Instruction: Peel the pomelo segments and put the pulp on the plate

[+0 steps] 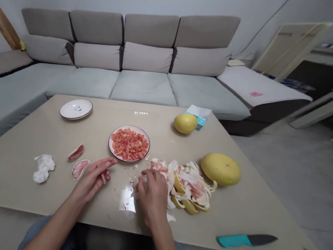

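Observation:
My left hand (pixel 96 177) is over the table, its index finger stretched toward the plate (pixel 110 146) of peeled pink pomelo flesh (pixel 130 144). Its other fingers curl round something small and pale that I cannot make out. My right hand (pixel 153 193) is palm down at the left edge of a heap of pomelo peel and membrane (pixel 192 186). Its fingers bend down to the tabletop, where thin pale scraps show beside them; what they grip is hidden. Left of my left hand lie a pomelo segment (pixel 80 169) and a second segment (pixel 76 153).
A knife with a teal handle (pixel 234 240) lies near the front right edge. Whole pomelo (pixel 220 169), smaller yellow fruit (pixel 184 124) and tissue box (pixel 201 121) stand at right. A white plate (pixel 76 108) sits back left; crumpled tissue (pixel 44 167) lies left. A sofa (pixel 143 86) stands behind.

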`<state>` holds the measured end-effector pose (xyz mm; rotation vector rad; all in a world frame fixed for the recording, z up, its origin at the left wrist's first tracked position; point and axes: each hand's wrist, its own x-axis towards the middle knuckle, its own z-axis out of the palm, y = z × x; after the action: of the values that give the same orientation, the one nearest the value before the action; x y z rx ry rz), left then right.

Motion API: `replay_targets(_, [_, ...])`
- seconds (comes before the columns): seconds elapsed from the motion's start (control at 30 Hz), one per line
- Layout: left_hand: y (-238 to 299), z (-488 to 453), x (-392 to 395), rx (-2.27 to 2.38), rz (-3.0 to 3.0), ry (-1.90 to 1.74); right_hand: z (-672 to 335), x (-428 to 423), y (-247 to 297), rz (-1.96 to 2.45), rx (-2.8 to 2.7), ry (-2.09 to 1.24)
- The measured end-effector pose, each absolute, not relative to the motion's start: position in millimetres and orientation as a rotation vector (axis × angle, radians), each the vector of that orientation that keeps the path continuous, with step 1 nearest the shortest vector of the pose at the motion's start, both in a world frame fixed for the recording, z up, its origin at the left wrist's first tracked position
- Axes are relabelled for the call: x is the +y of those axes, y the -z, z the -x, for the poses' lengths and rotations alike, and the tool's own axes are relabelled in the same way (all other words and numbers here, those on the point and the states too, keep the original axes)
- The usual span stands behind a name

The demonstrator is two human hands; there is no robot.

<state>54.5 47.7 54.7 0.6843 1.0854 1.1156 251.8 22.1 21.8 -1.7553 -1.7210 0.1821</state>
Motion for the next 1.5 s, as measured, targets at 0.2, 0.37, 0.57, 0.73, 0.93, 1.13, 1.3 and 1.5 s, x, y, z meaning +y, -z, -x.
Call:
replay_targets(0.2, [-69,-66,110,1.197,-0.885,-1.134,-250,22,-17,1.692,-1.737,-0.250])
replay_targets(0.37, [-75,-70,128,1.156,-0.886,-1.077,-250,22,-20,1.654,-1.716,-0.302])
replay_targets(0.57, [-73,-73,69,1.004,-0.732,-1.019,-235,13,-35,1.371,-1.541,-0.690])
replay_targets(0.73, [-61,-79,27,0.745,-0.515,-1.104,-222,6,-42,1.240,-1.424,-0.967])
replay_targets(0.93, [-54,-78,16,0.860,-0.685,-1.032,-220,4,-45,1.262,-1.377,-1.054])
replay_targets(1.13, [-52,-73,17,0.876,-0.849,-0.986,-227,4,-51,1.266,-1.345,-1.118])
replay_targets(1.3, [-52,-71,19,0.892,-0.915,-0.951,-231,5,-54,1.256,-1.368,-1.115])
replay_targets(1.5, [-55,-70,22,1.011,-0.882,-0.939,-233,5,-54,1.238,-1.381,-1.102])
